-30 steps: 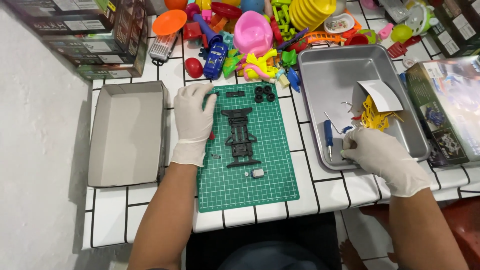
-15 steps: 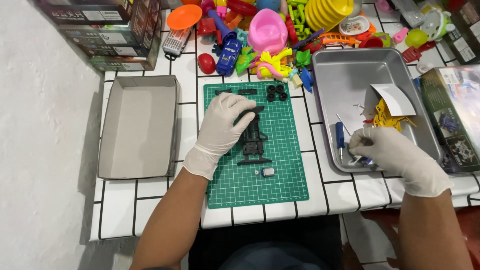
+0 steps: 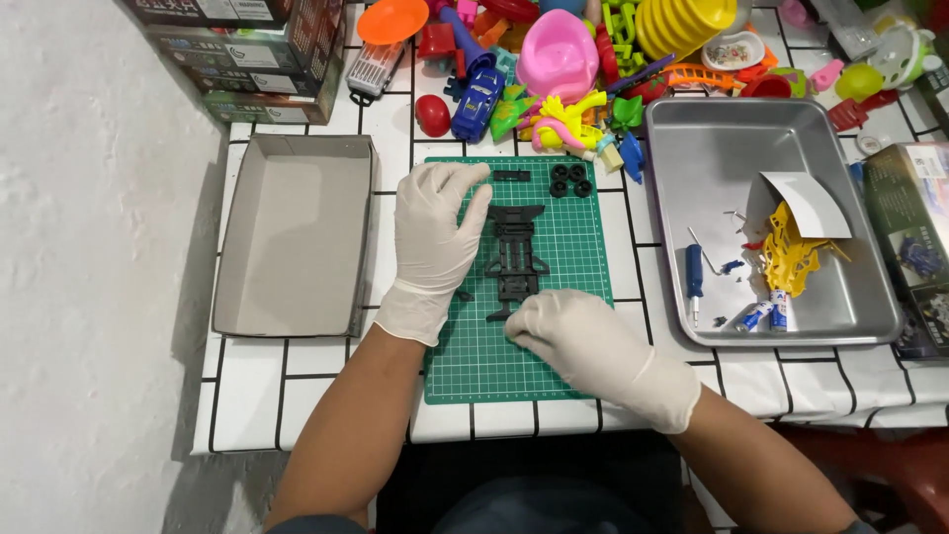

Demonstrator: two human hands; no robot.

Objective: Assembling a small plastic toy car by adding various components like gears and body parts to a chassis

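With the black plastic toy-car chassis (image 3: 516, 259) lying mid green cutting mat (image 3: 583, 247), the gloved left hand (image 3: 435, 237) was spread flat beside it, the right hand (image 3: 568, 331) curled at its near end, apparently fitting a part, its grasp hidden

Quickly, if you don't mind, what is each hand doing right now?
Left hand: open, resting flat beside the black toy car chassis.
Right hand: fingers curled at the chassis's near end; grip cannot be told.
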